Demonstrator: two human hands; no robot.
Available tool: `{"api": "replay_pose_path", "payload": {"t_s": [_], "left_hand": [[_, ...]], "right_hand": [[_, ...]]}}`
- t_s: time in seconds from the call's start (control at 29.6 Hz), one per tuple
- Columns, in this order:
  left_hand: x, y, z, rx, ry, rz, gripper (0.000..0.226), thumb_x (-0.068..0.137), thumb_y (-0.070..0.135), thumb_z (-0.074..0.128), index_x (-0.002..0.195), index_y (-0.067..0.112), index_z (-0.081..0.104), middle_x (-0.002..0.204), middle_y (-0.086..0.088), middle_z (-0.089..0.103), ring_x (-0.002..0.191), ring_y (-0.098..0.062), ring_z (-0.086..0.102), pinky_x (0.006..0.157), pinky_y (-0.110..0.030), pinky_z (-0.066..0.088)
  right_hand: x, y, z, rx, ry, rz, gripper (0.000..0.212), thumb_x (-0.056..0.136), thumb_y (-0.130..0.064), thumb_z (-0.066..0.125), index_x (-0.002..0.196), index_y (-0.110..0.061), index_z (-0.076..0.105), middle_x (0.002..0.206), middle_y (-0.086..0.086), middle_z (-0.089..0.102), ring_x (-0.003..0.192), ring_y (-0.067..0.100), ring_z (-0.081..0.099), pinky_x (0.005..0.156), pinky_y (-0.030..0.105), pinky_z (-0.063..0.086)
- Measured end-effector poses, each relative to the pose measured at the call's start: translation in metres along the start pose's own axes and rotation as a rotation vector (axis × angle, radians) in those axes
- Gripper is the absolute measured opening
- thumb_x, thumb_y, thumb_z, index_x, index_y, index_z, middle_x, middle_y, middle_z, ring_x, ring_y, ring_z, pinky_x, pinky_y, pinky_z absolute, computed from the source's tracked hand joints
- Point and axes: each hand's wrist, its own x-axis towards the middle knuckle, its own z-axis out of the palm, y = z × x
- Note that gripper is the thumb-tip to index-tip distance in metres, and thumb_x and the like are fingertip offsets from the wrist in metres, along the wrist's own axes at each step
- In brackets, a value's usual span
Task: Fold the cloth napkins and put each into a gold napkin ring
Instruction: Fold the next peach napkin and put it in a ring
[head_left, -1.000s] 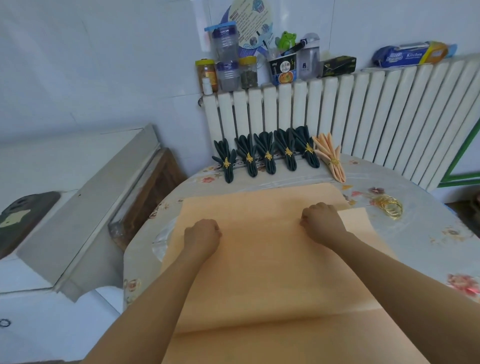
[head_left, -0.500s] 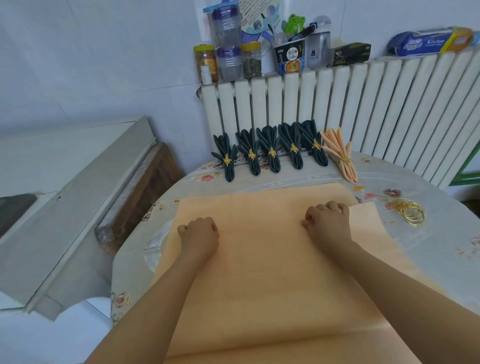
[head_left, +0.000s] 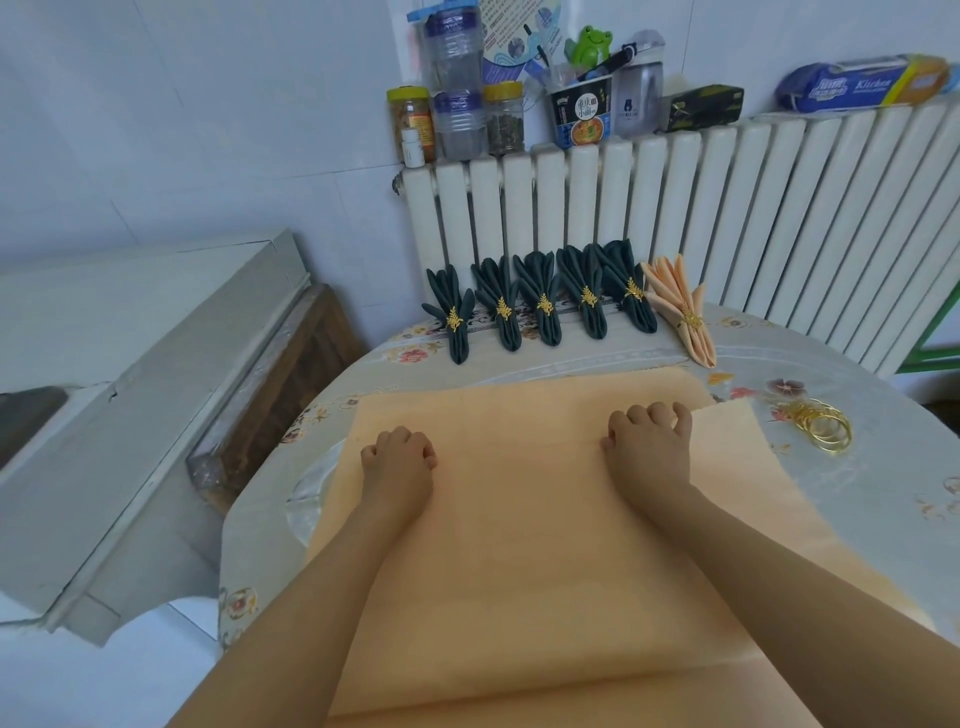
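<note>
Both hands curl knuckles-up, left hand (head_left: 399, 457) and right hand (head_left: 649, 441) pinching the peach napkin (head_left: 519, 519) spread flat on the bench (head_left: 857, 493), soft, limp cloth best gripped along its fold, gold rings (head_left: 823, 428) waiting near the right.

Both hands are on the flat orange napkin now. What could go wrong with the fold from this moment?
1. The orange napkin lies on another orange cloth; the left hand and right hand might gather both layers.
2. The napkin reaches the near table edge, so pulling could drag it off.
3. The loose gold rings lie close to the right hand; a wide sweep may knock them.
</note>
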Motion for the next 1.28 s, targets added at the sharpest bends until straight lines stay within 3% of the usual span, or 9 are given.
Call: {"api": "replay_pose_path", "payload": {"t_s": [0.44,0.51,0.57,0.68,0.88,0.98,1.08,1.15,1.28], "left_hand": [[0.014,-0.005,-0.012,0.039,-0.214,0.066,0.014,0.095,0.036,0.048,0.100,0.024,0.054,0.105,0.005,0.041,0.110,-0.019,0.037,0.094,-0.034,0.025],[0.015,-0.004,-0.015,0.045,-0.193,0.124,0.008,0.096,0.032,0.048,0.091,0.025,0.049,0.098,0.007,0.043,0.104,-0.019,0.041,0.092,-0.032,0.024],[0.012,-0.003,-0.018,0.018,-0.175,0.164,0.010,0.096,0.027,0.048,0.086,0.027,0.045,0.094,0.007,0.049,0.098,-0.018,0.046,0.093,-0.030,0.023],[0.008,-0.008,-0.020,0.100,-0.202,0.144,0.012,0.095,0.029,0.047,0.107,0.027,0.048,0.107,0.006,0.053,0.106,-0.017,0.046,0.096,-0.032,0.023],[0.010,-0.016,-0.040,0.414,-0.355,0.018,0.042,0.094,0.041,0.045,0.133,0.026,0.046,0.135,-0.006,0.040,0.128,-0.026,0.032,0.105,-0.039,0.021],[0.003,-0.024,-0.054,0.346,-0.321,-0.005,0.033,0.091,0.021,0.044,0.124,0.023,0.052,0.126,-0.003,0.054,0.116,-0.023,0.049,0.101,-0.037,0.029],[-0.015,-0.027,-0.075,0.097,-0.240,-0.059,0.024,0.084,0.016,0.054,0.105,0.023,0.060,0.112,-0.002,0.061,0.099,-0.022,0.056,0.080,-0.031,0.044],[-0.037,-0.018,-0.087,-0.093,-0.212,-0.013,0.012,0.079,0.015,0.064,0.088,0.023,0.062,0.097,0.000,0.063,0.088,-0.020,0.057,0.070,-0.028,0.046],[-0.099,0.014,-0.092,-0.353,-0.195,0.122,0.016,0.076,0.013,0.071,0.082,0.025,0.063,0.079,0.010,0.060,0.076,-0.012,0.055,0.058,-0.019,0.039]], "right_hand": [[0.001,-0.003,0.008,0.016,0.115,0.021,0.026,0.096,-0.024,0.036,0.113,-0.019,0.056,0.115,-0.001,0.054,0.118,0.024,0.039,0.109,0.042,0.007],[-0.004,-0.006,0.007,0.093,0.187,-0.042,0.021,0.091,-0.021,0.052,0.110,-0.019,0.061,0.113,0.001,0.058,0.112,0.027,0.046,0.103,0.042,0.015],[-0.010,-0.012,0.009,0.246,0.242,-0.191,0.017,0.079,-0.012,0.068,0.095,-0.018,0.069,0.098,0.004,0.065,0.094,0.029,0.054,0.086,0.041,0.035],[-0.030,-0.028,0.007,0.399,0.083,-0.350,0.012,0.084,-0.019,0.061,0.093,-0.019,0.070,0.090,0.001,0.065,0.089,0.023,0.055,0.074,0.032,0.043],[-0.048,-0.045,0.004,0.207,0.026,-0.296,0.030,0.095,-0.035,0.039,0.117,-0.028,0.057,0.117,-0.004,0.055,0.107,0.022,0.048,0.084,0.032,0.039],[-0.054,-0.048,-0.004,0.152,-0.036,-0.253,0.033,0.098,-0.034,0.034,0.124,-0.027,0.053,0.123,-0.003,0.052,0.113,0.022,0.044,0.087,0.032,0.036],[-0.061,-0.052,-0.010,0.126,-0.101,-0.235,0.037,0.097,-0.031,0.037,0.132,-0.025,0.047,0.130,-0.001,0.050,0.119,0.023,0.041,0.093,0.033,0.033],[-0.074,-0.059,-0.019,0.333,-0.072,-0.244,0.041,0.096,-0.027,0.042,0.137,-0.026,0.043,0.127,0.001,0.053,0.117,0.022,0.045,0.093,0.031,0.035],[-0.115,-0.079,-0.046,1.116,-0.177,-0.162,0.030,0.100,-0.028,0.040,0.126,-0.036,0.051,0.096,0.000,0.065,0.078,0.011,0.063,0.062,0.013,0.043]]}}
